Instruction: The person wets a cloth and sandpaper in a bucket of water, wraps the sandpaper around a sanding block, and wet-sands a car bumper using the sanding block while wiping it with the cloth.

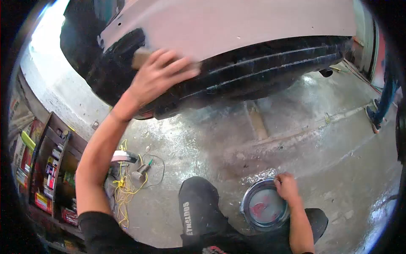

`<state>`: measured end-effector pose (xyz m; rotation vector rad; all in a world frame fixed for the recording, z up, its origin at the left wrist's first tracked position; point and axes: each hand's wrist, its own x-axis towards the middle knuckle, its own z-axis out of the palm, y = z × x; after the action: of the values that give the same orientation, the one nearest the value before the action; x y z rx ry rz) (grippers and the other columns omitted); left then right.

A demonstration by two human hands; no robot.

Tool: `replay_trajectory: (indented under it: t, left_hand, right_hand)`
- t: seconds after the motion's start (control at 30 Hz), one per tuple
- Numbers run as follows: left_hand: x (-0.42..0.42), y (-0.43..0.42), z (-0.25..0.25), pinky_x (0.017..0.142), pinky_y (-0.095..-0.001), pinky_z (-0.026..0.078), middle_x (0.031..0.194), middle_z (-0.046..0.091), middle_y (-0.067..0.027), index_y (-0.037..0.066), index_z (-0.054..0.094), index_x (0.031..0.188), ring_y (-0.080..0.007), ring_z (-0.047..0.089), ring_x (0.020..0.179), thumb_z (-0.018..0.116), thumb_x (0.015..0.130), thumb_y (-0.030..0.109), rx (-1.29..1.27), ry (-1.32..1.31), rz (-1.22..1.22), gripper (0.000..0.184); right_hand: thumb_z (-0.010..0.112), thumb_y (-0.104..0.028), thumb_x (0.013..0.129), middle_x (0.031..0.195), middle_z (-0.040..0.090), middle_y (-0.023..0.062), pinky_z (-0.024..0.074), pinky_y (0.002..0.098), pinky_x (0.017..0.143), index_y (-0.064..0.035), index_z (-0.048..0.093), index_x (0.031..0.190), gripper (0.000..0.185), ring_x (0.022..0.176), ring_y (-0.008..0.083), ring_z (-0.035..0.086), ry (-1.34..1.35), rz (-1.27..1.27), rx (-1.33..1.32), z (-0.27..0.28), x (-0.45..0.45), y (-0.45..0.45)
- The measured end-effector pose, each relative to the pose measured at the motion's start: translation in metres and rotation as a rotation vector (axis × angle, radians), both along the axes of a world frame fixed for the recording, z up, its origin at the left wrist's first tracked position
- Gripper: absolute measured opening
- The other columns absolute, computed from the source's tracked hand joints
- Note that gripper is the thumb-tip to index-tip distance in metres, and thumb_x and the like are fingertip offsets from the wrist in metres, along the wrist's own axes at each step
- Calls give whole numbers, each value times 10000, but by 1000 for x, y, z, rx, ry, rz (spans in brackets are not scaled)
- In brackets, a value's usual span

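My left hand (pixel 163 76), slightly blurred, is closed on a tan sanding block (pixel 140 58) near the lower edge of a pale pinkish car panel (pixel 253 21), where it meets the black bumper (pixel 270 63). The hand covers part of the block, so I cannot tell whether it touches the panel. My right hand (pixel 287 186) grips the rim of a round bucket (pixel 247 213) on the floor between my knees. Cloudy grey water and something reddish show inside the bucket.
Wet concrete floor (pixel 211 144) lies under the car. At left are a tangled yellow cord (pixel 122 190), a metal tool (pixel 139 172) and a shelf (pixel 46 161) of small boxes. Another person's leg (pixel 387 99) stands at far right.
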<state>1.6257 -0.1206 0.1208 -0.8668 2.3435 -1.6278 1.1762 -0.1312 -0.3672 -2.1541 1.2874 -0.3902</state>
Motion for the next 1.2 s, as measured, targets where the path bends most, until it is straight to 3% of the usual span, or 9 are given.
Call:
replay_trajectory:
  t: [0.17, 0.37, 0.63, 0.77, 0.87, 0.93, 1.03, 1.07, 1.2]
  left_hand:
    - [-1, -13, 10, 1164, -442, 468, 1458, 632, 51, 329, 730, 1419, -215, 571, 1318, 631, 940, 212, -33, 0, -98, 503]
    - [-107, -111, 14, 1106, -399, 495, 1306, 643, 21, 285, 737, 1332, -218, 594, 1233, 647, 925, 226, -60, 25, -200, 421]
    - [96, 54, 0, 1184, -482, 462, 1489, 635, 35, 325, 733, 1417, -243, 581, 1273, 653, 928, 196, -99, 82, -90, 513]
    - [-16, -39, 30, 1142, -434, 481, 1379, 653, 28, 289, 768, 1287, -221, 595, 1249, 665, 931, 207, -98, 153, -261, 380]
    - [-70, -82, 36, 1130, -415, 481, 1336, 652, 10, 254, 771, 1240, -218, 597, 1253, 677, 919, 207, -164, 206, -305, 338]
    - [-56, -74, 34, 1137, -418, 478, 1359, 651, 7, 244, 770, 1248, -222, 594, 1266, 677, 915, 201, -123, 215, -285, 348]
    - [31, 2, 16, 1166, -479, 473, 1451, 659, -6, 251, 775, 1342, -265, 587, 1303, 659, 927, 120, -113, 284, -227, 450]
    - [60, 25, 14, 1142, -491, 490, 1454, 669, -2, 248, 800, 1314, -274, 594, 1280, 663, 930, 117, -106, 281, -191, 429]
    - [56, 30, 24, 1132, -494, 489, 1446, 673, 1, 266, 806, 1296, -270, 596, 1278, 693, 900, 124, -88, 255, -148, 436]
  right_hand:
    - [817, -299, 879, 1077, 809, 177, 602, 505, 945, -47, 821, 1075, 320, 966, 430, 768, 583, 293, -135, -39, 41, 19]
    - [842, -300, 793, 1159, 812, 173, 624, 478, 976, -107, 854, 1060, 329, 1114, 389, 778, 651, 308, 205, -51, 82, 49]
    - [686, -366, 907, 1186, 808, 178, 578, 548, 976, -61, 847, 1118, 405, 1098, 392, 766, 704, 380, 258, -313, 35, 67]
    - [617, -448, 976, 1021, 785, 145, 576, 536, 873, -54, 807, 1123, 462, 946, 349, 753, 736, 431, 641, -178, 47, 24]
    - [528, -517, 1054, 800, 734, 127, 571, 508, 760, -46, 767, 1058, 529, 767, 286, 728, 534, 444, 642, 24, 86, -22]
    - [473, -440, 1102, 1135, 760, 154, 543, 502, 942, -86, 735, 1242, 462, 1087, 321, 713, 465, 506, 67, 176, 117, -36]
    - [503, -354, 1106, 1007, 689, 109, 537, 467, 914, -103, 692, 1035, 321, 982, 281, 665, 154, 727, -447, 428, 151, -76]
    - [540, -349, 1106, 981, 677, 85, 538, 396, 854, -98, 681, 983, 313, 939, 208, 664, -89, 541, -140, 505, 150, -62]
    - [554, -397, 1134, 1332, 721, 120, 548, 378, 1111, -19, 699, 1368, 468, 1142, 206, 708, -936, 411, -260, 574, 109, -149]
